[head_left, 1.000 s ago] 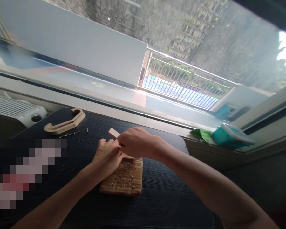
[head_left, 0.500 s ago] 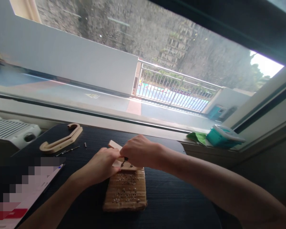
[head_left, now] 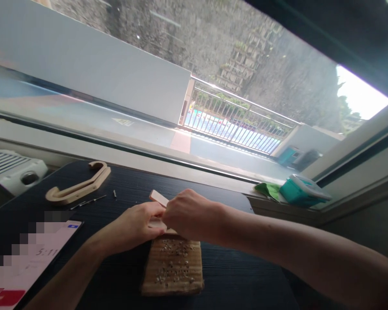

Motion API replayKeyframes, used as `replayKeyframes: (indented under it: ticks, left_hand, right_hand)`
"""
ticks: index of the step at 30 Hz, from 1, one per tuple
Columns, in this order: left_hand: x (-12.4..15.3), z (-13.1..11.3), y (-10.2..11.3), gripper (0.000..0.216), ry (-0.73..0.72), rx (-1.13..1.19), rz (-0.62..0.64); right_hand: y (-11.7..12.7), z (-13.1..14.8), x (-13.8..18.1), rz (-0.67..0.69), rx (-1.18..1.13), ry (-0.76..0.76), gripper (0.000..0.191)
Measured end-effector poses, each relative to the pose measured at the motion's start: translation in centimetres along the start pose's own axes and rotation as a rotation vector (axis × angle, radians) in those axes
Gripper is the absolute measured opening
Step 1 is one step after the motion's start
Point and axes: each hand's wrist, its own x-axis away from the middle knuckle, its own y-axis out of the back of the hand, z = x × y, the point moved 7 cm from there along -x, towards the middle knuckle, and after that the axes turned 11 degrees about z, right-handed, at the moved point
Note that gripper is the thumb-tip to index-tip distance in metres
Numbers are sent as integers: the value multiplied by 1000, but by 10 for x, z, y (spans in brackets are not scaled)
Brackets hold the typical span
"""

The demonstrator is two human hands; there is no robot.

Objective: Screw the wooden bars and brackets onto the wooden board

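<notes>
My left hand point(head_left: 140, 221) is closed on a pale wooden piece point(head_left: 159, 198), fingers at its left side. Over the same piece, my right hand point(head_left: 189, 215) is a fist. It grips a thin metal tool that now lies almost wholly hidden beneath the fingers. The wooden piece rests at the far end of a brown ridged block point(head_left: 173, 282), which looks like corrugated cardboard and is dotted with small holes and shiny specks. Farther left lies a hook-ended pale wooden part point(head_left: 80, 189).
On the dark table point(head_left: 233, 258), a thin metal rod point(head_left: 90, 201) and a small metal pin point(head_left: 114, 194) lie near the hooked part. A phone point(head_left: 48, 254) shows at lower left. A teal tub point(head_left: 304, 190) and green cloth point(head_left: 268, 190) sit on the window sill.
My right hand has turned and dropped lower over the wooden piece, covering the tool and the holes that showed before. My left hand keeps its hold. The view has shifted slightly.
</notes>
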Motion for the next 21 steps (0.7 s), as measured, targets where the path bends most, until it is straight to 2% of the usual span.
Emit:
replayKeyframes:
  ticks: [6,8,12,16,21]
  left_hand:
    - [-2,17,-8,34,11,161,-25]
    - [-3,19,-9,33,-13,139,-72]
    - [-1,10,-3,22,-143,-158,-221]
    - [2,0,-5,16,-225,-391,-239]
    - [5,-8,-12,14,-216,-506,-268]
  right_hand:
    - [-6,-5,8,-10,-30,-37,13]
    - [-7,-6,8,-11,-35,-46,15]
    - [-7,-4,4,2,-45,-34,16]
    - [-4,-4,1,-11,-35,-34,16]
    - [-7,-11,0,41,-58,-96,15]
